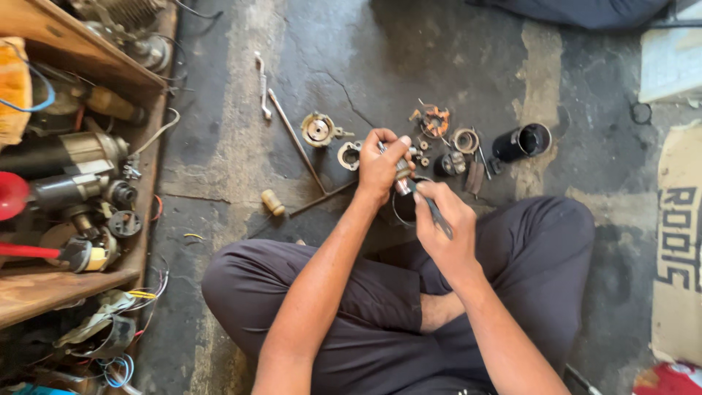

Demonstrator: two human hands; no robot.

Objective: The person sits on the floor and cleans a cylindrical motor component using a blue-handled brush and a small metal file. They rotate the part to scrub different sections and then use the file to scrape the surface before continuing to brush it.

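1. the floor (219,168) is bare, cracked concrete, dark with oil and marked by paler worn patches.
2. the person sits cross-legged on it in dark trousers (541,249), seen from above.
3. on the left stands a wooden shelf unit (44,289) crowded with old motors, a red-tipped tool and loose coloured wires that spill onto the ground.
4. on the right lies a flat piece of cardboard (676,241), with a pale slab beyond it near the top corner.
5. spread on the floor ahead of the hands are small parts: a round metal end cap (318,129), a ring-shaped housing piece (349,155), a copper-coloured brush holder (435,121), a flat ring (466,140) and a black cylindrical casing (525,141) lying on its side.
6. a long thin rod (296,140) and a bent spanner (262,85) lie further left, and a hammer with a pale handle (273,202) rests near the left knee.
7. the left hand (380,167) is curled closed around a small metal part (403,178), silvery and cylindrical, mostly hidden by the fingers; it is held above the floor, in front of the crossed legs.
8. the right hand (442,219) is closed on a slim dark tool (431,208), whose tip meets the small metal part just beside the left thumb.
9. a thin wire ring (395,212) lies on the floor under the hands.
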